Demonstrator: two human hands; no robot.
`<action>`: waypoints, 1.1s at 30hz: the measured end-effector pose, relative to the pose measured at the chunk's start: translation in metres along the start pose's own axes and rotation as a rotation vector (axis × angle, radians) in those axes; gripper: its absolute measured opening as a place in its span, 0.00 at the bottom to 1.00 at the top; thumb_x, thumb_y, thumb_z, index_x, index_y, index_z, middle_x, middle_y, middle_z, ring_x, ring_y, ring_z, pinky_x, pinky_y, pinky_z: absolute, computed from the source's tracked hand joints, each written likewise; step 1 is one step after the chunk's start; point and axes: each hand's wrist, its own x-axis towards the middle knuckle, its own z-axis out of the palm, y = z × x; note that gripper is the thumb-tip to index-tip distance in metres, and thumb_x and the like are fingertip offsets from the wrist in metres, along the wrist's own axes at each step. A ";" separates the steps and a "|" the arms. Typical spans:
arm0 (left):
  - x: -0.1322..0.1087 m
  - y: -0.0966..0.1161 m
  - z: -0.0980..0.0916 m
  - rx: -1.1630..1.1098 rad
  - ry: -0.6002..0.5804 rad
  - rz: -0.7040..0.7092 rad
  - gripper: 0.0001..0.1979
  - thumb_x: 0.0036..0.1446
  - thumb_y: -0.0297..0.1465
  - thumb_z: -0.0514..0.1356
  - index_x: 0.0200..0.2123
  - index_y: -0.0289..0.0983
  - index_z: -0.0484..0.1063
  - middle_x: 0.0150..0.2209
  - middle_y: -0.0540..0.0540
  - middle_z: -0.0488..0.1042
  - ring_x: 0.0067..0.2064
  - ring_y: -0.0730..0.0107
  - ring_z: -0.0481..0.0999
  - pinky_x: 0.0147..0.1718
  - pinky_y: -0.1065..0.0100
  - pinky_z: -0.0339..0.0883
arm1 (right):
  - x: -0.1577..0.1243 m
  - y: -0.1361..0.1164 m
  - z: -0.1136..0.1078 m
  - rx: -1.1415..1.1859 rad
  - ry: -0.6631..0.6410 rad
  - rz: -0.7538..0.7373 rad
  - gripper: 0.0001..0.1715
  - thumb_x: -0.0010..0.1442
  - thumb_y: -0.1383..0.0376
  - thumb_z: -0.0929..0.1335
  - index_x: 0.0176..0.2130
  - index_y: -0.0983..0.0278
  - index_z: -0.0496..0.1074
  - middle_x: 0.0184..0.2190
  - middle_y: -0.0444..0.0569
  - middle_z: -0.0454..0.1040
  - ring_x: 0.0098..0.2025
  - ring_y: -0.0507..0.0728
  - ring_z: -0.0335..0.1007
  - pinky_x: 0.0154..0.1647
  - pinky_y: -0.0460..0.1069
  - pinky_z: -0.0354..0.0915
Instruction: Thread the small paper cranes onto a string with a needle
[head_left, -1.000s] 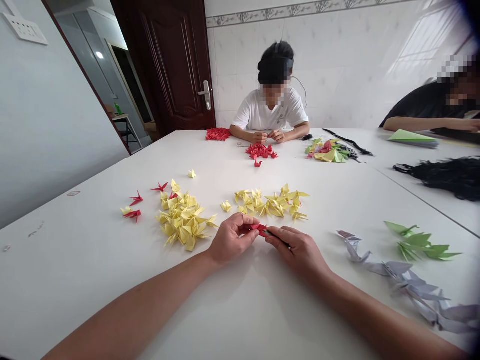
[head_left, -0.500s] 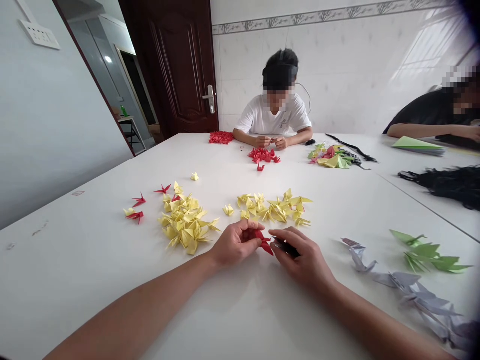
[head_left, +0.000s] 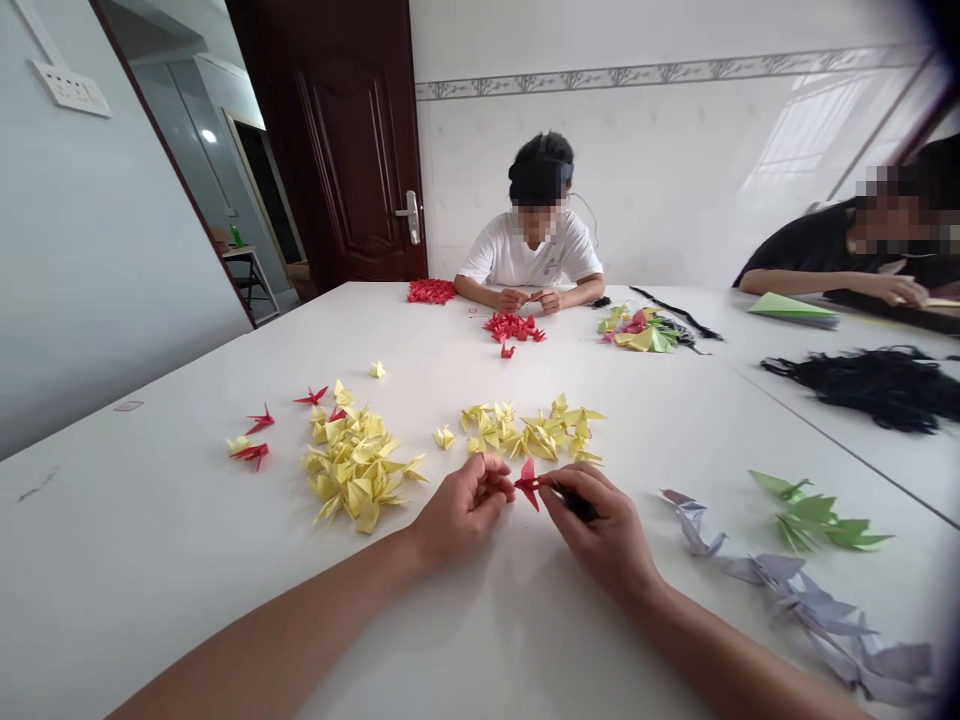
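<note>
Between my two hands, a red paper crane (head_left: 529,484) is held with its wings spread up and down. My left hand (head_left: 469,505) is closed, its fingers curled and their tips at the crane's left point. The thumb and index finger of my right hand (head_left: 604,515) pinch the crane's right end. A slim black object (head_left: 581,505) lies tucked in the right palm, mostly hidden by the fingers. Just beyond my hands is a loose row of yellow paper cranes (head_left: 536,430). A bigger heap of yellow cranes (head_left: 360,460) sits left of my left hand.
Red cranes (head_left: 251,455) lie at the far left. Grey paper cranes (head_left: 810,600) and green ones (head_left: 821,515) are at right, near black cords (head_left: 870,385). Opposite sits a person in white (head_left: 532,245) behind red cranes (head_left: 514,328); another person in black (head_left: 802,250) sits right.
The red crane has turned so its wings stand spread, and my left fingers have slid back to its left tip. My right fingers now pinch it. The view has shifted slightly.
</note>
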 end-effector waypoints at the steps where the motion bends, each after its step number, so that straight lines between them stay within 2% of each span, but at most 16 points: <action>1: -0.001 0.001 0.001 0.042 -0.031 0.016 0.07 0.53 0.29 0.58 0.38 0.36 0.65 0.35 0.46 0.71 0.38 0.69 0.71 0.39 0.67 0.65 | 0.001 -0.001 0.000 0.022 0.038 0.014 0.05 0.57 0.67 0.65 0.32 0.63 0.72 0.29 0.48 0.71 0.30 0.53 0.67 0.30 0.47 0.64; 4: -0.006 0.005 0.006 0.160 -0.135 0.046 0.04 0.52 0.28 0.58 0.33 0.35 0.68 0.33 0.45 0.70 0.35 0.69 0.70 0.36 0.68 0.65 | 0.004 -0.002 0.000 0.081 0.113 0.048 0.05 0.57 0.66 0.65 0.32 0.63 0.72 0.28 0.47 0.71 0.30 0.53 0.67 0.30 0.47 0.64; 9: -0.011 0.010 0.014 0.252 -0.268 0.023 0.04 0.49 0.27 0.58 0.31 0.35 0.71 0.32 0.45 0.70 0.34 0.68 0.70 0.35 0.69 0.65 | 0.007 -0.002 0.004 0.078 0.134 0.056 0.06 0.55 0.69 0.65 0.30 0.64 0.72 0.26 0.47 0.71 0.29 0.52 0.67 0.29 0.46 0.63; 18: -0.014 0.015 0.016 0.419 -0.288 0.063 0.06 0.47 0.24 0.55 0.30 0.34 0.72 0.29 0.48 0.68 0.30 0.73 0.66 0.29 0.72 0.61 | 0.010 -0.002 0.005 0.086 0.112 0.038 0.06 0.52 0.71 0.65 0.29 0.64 0.72 0.25 0.47 0.70 0.27 0.52 0.66 0.28 0.46 0.64; 23: -0.014 0.013 0.017 0.392 -0.264 0.068 0.08 0.44 0.21 0.55 0.30 0.34 0.72 0.30 0.48 0.68 0.30 0.74 0.66 0.28 0.73 0.60 | 0.002 -0.009 0.010 0.066 -0.007 0.073 0.07 0.51 0.70 0.65 0.29 0.64 0.74 0.26 0.47 0.71 0.28 0.52 0.68 0.28 0.45 0.64; 25: -0.015 0.011 0.017 0.371 -0.258 0.061 0.09 0.44 0.21 0.56 0.30 0.34 0.73 0.31 0.48 0.69 0.31 0.73 0.67 0.30 0.73 0.61 | 0.021 -0.008 0.011 0.011 -0.002 0.094 0.07 0.51 0.68 0.65 0.27 0.64 0.74 0.24 0.47 0.72 0.27 0.53 0.68 0.27 0.45 0.63; 28: -0.017 0.007 0.017 0.335 -0.249 0.037 0.10 0.43 0.22 0.57 0.32 0.34 0.74 0.31 0.47 0.70 0.31 0.73 0.68 0.31 0.73 0.62 | 0.089 -0.004 0.007 -0.074 0.105 0.130 0.09 0.51 0.63 0.65 0.25 0.64 0.73 0.21 0.46 0.72 0.25 0.54 0.66 0.28 0.47 0.61; 31: -0.017 0.000 0.017 0.274 -0.219 0.012 0.11 0.42 0.23 0.58 0.32 0.34 0.74 0.28 0.49 0.69 0.28 0.76 0.65 0.27 0.74 0.60 | 0.165 -0.003 -0.004 -0.102 0.250 0.152 0.15 0.53 0.59 0.63 0.33 0.66 0.74 0.30 0.50 0.74 0.31 0.56 0.66 0.33 0.49 0.60; 33: -0.014 -0.004 0.016 0.235 -0.227 0.007 0.11 0.41 0.23 0.59 0.32 0.33 0.74 0.26 0.50 0.68 0.25 0.78 0.62 0.24 0.75 0.58 | 0.186 -0.008 -0.010 -0.112 0.309 0.168 0.19 0.55 0.56 0.62 0.34 0.67 0.73 0.29 0.51 0.73 0.30 0.56 0.65 0.31 0.49 0.59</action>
